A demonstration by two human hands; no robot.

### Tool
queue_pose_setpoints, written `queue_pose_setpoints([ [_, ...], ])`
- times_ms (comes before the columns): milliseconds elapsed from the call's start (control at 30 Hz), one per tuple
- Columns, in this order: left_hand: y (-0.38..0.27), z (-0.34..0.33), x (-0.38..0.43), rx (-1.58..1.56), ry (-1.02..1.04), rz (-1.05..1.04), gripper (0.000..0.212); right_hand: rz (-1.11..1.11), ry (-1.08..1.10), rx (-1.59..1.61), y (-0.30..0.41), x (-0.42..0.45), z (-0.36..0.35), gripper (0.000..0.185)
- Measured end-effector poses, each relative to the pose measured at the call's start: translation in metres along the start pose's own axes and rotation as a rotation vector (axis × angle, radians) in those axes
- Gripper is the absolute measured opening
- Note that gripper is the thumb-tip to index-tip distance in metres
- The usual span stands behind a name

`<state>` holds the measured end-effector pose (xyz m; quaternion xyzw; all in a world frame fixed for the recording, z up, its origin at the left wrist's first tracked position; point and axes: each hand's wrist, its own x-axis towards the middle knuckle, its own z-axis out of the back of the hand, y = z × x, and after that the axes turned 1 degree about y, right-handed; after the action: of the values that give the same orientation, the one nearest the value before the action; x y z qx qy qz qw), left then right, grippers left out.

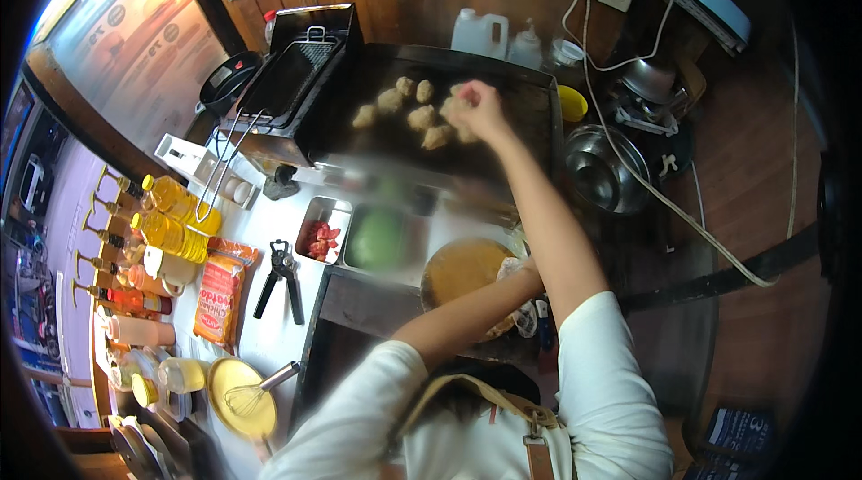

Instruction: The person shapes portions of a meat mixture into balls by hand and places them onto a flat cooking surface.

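Over the right part of a dark flat griddle [377, 76], my right hand [471, 106] reaches down at a group of pale, lumpy food pieces [422, 117]; whether its fingers hold a piece is not clear. Several more pieces lie to its left on the griddle. My left hand [532, 271] is mostly hidden behind my right forearm, by a clear plastic bag [524, 311] at the edge of a round wooden board [465, 268]. A knife handle [543, 318] shows beside the bag.
Steel pans hold red chopped food [322, 241] and something green [377, 237]. Left of them lie a can opener [279, 281], a red food packet [219, 295], oil bottles [172, 237] and a whisk [252, 396]. A steel bowl [603, 170] and a hanging cable [673, 210] are on the right.
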<state>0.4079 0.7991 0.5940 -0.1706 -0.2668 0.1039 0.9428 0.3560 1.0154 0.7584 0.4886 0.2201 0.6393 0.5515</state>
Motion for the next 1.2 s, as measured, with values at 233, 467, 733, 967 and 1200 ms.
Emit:
queue_pose_setpoints([
  [233, -0.063, 0.181, -0.069, -0.1, 0.422, 0.297, 0.057, 0.267, 0.155, -0.063, 0.029, -0.01, -0.015, 0.059],
  [467, -0.118, 0.35, -0.318, -0.083, -0.622, 0.789, 0.041, 0.331, 0.353, 0.072, 0.19, -0.152, -0.061, 0.051],
  [733, -0.28, 0.416, -0.53, 0.756, -1.702, 1.308, 0.022, 0.413, 1.103, 0.403, 0.292, -0.272, -0.266, 0.051],
  [967, -0.343, 0.38, -0.581, 0.655, -1.828, 1.569, 0.028, 0.068, 1.184, 0.659, 0.294, -0.286, -0.454, 0.053],
  [1200, -0.303, 0.403, -0.555, 0.42, -1.231, 1.428, 0.038, 0.141, 0.96, 0.194, 0.308, -0.291, -0.667, 0.039],
])
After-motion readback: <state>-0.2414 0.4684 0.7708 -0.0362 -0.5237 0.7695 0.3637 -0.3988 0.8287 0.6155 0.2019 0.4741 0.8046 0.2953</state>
